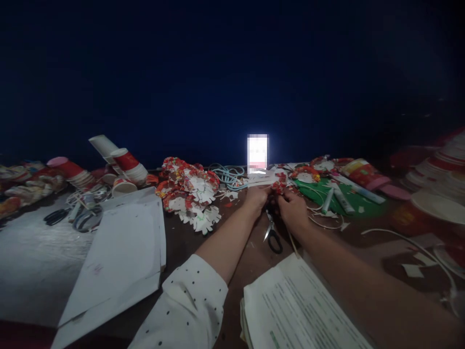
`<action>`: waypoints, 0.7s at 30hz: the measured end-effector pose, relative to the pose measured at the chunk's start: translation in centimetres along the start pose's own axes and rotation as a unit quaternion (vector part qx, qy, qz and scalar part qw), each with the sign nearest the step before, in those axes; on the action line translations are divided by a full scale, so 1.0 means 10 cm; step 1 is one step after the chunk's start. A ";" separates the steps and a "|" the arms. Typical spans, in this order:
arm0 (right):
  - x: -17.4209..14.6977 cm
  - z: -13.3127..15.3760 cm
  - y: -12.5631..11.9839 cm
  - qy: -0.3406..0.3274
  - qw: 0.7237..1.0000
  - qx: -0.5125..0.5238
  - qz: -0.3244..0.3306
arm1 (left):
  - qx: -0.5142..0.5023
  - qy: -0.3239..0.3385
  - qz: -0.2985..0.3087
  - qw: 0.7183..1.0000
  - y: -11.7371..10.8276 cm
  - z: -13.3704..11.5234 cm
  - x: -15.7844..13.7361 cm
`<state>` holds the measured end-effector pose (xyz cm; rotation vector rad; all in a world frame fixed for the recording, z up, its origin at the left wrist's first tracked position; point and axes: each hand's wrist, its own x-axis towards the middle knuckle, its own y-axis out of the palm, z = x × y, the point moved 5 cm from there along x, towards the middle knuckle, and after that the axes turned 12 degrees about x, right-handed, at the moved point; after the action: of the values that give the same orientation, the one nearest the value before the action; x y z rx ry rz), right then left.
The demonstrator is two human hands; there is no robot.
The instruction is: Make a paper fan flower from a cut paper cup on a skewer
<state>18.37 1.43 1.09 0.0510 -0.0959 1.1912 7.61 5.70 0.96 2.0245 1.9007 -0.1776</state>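
My left hand (257, 199) and my right hand (293, 212) meet near the middle of the table, both with fingers closed. Between them is a small red-and-white cut paper piece (279, 184), pinched from either side. How the fingertips sit on it is partly hidden. Scissors (273, 240) with black handles lie on the table just below my hands. To the left rests a pile of red-and-white cut paper flowers (198, 186), which look made from paper cups. Pale blue cord (228, 175) lies in loops behind my left hand.
Stacked paper cups (132, 167) lean at the left, beside white boards (123, 242). Glue tubes (341, 198) lie on a green sheet (312, 194) at the right. A printed booklet (298, 300) is in front; a bright blurred screen (257, 151) stands behind.
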 end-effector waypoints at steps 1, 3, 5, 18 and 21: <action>-0.01 0.00 0.01 0.003 1.000 0.010 0.000 | 0.013 0.007 0.006 1.000 0.01 0.00 0.00; -0.03 0.01 0.04 0.010 0.999 0.033 0.006 | 0.032 0.021 0.015 0.999 0.01 0.00 0.01; -0.03 0.02 0.05 0.014 0.999 0.051 0.006 | 0.027 0.025 0.009 0.999 -0.01 0.01 0.02; -0.01 -0.07 0.11 0.096 0.973 0.210 0.026 | -0.047 -0.025 0.000 0.999 -0.07 0.03 0.04; -0.03 -0.06 0.12 0.110 0.966 0.230 0.032 | -0.040 -0.018 0.007 0.999 -0.06 0.05 0.08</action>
<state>17.19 1.65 0.50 0.3256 0.3789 1.2557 7.11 6.27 0.15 1.9685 1.8424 -0.1317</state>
